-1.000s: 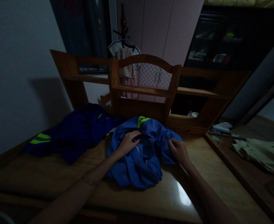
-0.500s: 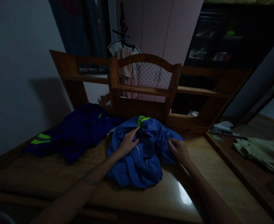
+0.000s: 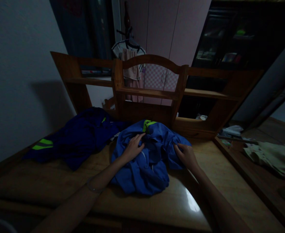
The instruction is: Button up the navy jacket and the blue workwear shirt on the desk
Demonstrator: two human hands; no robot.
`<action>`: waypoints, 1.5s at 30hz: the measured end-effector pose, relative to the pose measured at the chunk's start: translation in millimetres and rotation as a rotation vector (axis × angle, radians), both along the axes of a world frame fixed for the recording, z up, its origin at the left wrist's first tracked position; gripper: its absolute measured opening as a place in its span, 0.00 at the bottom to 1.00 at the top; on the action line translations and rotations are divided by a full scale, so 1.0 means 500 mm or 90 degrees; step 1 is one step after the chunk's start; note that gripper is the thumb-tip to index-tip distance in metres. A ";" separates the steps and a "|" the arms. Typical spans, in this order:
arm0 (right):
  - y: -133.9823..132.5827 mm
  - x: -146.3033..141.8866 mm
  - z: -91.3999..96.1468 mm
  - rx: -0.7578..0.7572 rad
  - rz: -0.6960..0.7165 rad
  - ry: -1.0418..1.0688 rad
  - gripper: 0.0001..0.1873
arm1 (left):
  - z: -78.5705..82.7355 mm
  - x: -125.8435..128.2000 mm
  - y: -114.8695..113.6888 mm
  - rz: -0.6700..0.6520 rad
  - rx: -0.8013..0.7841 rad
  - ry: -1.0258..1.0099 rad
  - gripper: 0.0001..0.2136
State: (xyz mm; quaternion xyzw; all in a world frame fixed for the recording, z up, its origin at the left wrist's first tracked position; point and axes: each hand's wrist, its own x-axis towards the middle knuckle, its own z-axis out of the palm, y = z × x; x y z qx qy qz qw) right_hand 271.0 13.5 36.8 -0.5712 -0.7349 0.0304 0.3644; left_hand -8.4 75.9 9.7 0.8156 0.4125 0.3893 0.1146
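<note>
A crumpled blue work jacket (image 3: 142, 178) lies in a heap on the wooden desk (image 3: 137, 207), with a lime-green strip near its far edge. My left hand (image 3: 134, 148) rests on its upper left part, fingers stretched out over the cloth. At the jacket's right side, my right hand (image 3: 186, 155) has its thumb and fingers closed on a fold of the fabric. To the left lies a darker blue garment (image 3: 84, 136) with lime-green stripes, bunched up and touched by neither hand.
A wooden shelf unit (image 3: 147, 94) rises along the desk's back edge. The wall (image 3: 23, 97) stands close on the left. Pale folded cloth (image 3: 273, 158) lies on a surface to the right, near a white plastic bag (image 3: 232, 130). Clothes (image 3: 131, 64) hang on a rack behind the shelf.
</note>
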 end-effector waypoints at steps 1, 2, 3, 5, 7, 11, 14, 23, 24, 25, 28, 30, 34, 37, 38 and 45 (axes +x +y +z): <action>0.000 0.000 -0.001 -0.004 0.003 -0.001 0.22 | 0.000 0.000 0.000 0.000 0.002 0.001 0.23; 0.001 0.001 -0.001 -0.007 0.005 -0.003 0.22 | 0.000 0.001 0.001 0.000 0.003 0.003 0.23; 0.001 0.001 -0.001 -0.010 0.006 -0.005 0.22 | 0.000 0.001 0.001 -0.001 0.005 0.005 0.22; 0.001 0.001 -0.002 -0.013 0.006 -0.006 0.22 | 0.000 0.001 0.000 -0.001 0.005 0.009 0.22; 0.001 0.002 -0.003 -0.016 0.005 -0.008 0.22 | 0.001 0.001 -0.001 0.002 0.005 0.012 0.22; 0.003 0.003 -0.005 -0.017 0.003 -0.019 0.23 | 0.002 0.001 -0.003 0.008 0.007 0.020 0.21; 0.005 0.003 -0.005 -0.018 0.007 -0.018 0.22 | 0.003 0.002 -0.003 0.010 0.007 0.026 0.21; 0.003 0.003 -0.005 -0.024 0.013 -0.014 0.22 | 0.007 0.002 -0.006 -0.002 0.002 0.017 0.21; 0.003 0.004 -0.005 -0.024 0.012 -0.015 0.22 | 0.007 0.003 -0.006 -0.002 0.002 0.016 0.21; 0.003 0.004 -0.005 -0.025 0.010 -0.017 0.22 | 0.007 0.003 -0.006 -0.002 0.002 0.015 0.21; 0.003 0.004 -0.005 -0.029 0.010 -0.022 0.22 | 0.007 0.003 -0.007 -0.004 0.004 0.017 0.21; 0.004 0.005 -0.005 -0.034 0.014 -0.026 0.22 | 0.007 0.003 -0.007 0.005 0.006 0.012 0.21; 0.006 0.007 -0.005 -0.036 0.018 -0.024 0.23 | -0.002 -0.002 -0.001 0.171 0.049 -0.015 0.21; 0.007 0.007 -0.008 -0.024 0.022 -0.018 0.23 | -0.013 -0.012 0.013 0.282 0.067 -0.021 0.23; 0.007 0.007 -0.010 -0.020 0.025 -0.016 0.23 | -0.016 -0.016 0.018 0.298 0.072 -0.025 0.25; 0.010 0.002 -0.014 0.077 -0.066 0.012 0.19 | -0.014 -0.048 0.038 0.347 0.005 0.027 0.27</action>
